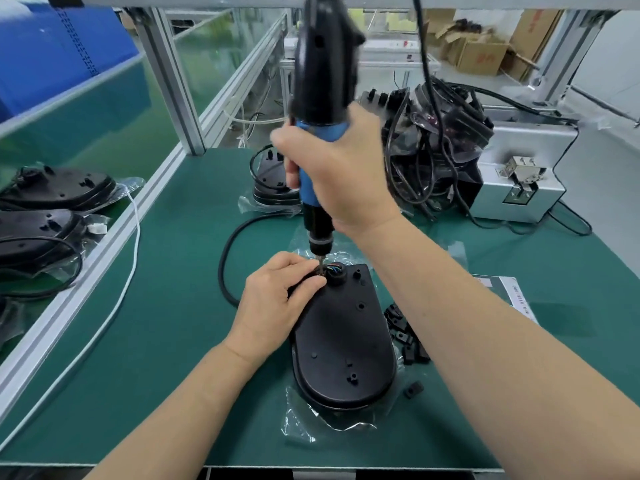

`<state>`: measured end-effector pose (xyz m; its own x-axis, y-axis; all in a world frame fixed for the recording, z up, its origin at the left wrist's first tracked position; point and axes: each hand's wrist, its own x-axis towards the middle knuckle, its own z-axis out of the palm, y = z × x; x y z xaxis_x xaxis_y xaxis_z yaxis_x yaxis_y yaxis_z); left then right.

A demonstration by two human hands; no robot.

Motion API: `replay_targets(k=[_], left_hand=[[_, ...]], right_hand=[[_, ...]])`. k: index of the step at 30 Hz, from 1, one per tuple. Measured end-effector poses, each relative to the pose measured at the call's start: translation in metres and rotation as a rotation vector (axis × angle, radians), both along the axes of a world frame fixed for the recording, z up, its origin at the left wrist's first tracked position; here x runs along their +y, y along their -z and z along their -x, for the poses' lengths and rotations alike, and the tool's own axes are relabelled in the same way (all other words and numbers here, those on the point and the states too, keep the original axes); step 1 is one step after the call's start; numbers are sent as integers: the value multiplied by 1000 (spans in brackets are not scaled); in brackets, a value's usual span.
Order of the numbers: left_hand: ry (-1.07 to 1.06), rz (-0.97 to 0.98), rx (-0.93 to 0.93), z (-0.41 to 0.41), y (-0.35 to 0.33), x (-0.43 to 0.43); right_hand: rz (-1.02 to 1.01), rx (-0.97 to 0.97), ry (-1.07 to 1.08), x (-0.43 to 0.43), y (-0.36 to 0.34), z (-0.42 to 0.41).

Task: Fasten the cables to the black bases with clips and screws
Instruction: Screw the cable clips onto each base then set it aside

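- The right hand (341,174) is wrapped tight around the blue grip of a tall black-and-blue electric screwdriver (320,109), holding it upright so the bit drops straight onto the far end of the base.
- The left hand (277,299) is closed, fingertips pinched at the spot where the bit lands, probably steadying a clip; the clip itself is hidden under the fingers.
- The flat black oval plastic base (341,344) lies on a clear plastic bag in the middle of the bench, its long side pointing away from the person.
- The thick black round cable (227,251) loops off to the left and comes back to the fastening point, where coloured wires show.
- A small heap of loose black plastic clips (407,336) sits just right of the base, within easy reach.
- The green bench mat (166,341) carries it all; more bases wait behind and to the left, with a grey metal machine (519,174) and cardboard boxes beyond.
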<state>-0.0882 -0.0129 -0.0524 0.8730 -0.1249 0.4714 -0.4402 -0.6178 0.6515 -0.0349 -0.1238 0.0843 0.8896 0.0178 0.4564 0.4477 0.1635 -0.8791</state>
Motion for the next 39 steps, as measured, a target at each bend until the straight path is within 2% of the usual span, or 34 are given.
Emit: replay_targets(k=[5,10,16,22,26,33,39], left_hand=[[1,42,35,1,1,0],[8,83,35,2,2,-4],[17,54,-16,4,4,-4],[13,23,-12,6,1,-7],[25,-81,-19,4,-7,-8],[12,-173,-62,6,-8,-10],[80,-163,5,1,-6,0]], right_hand=[[172,93,-83,21,-7,-11],[126,142,-221,14,-10,-15],[69,-1,-445,-4,-7,-1],[150,126,-196,12,-13,-6],[162,123,-173,9,-13,-7],[19,-16,-275,-17,-8,10],[-153,-3,-132,-28,-2,13]])
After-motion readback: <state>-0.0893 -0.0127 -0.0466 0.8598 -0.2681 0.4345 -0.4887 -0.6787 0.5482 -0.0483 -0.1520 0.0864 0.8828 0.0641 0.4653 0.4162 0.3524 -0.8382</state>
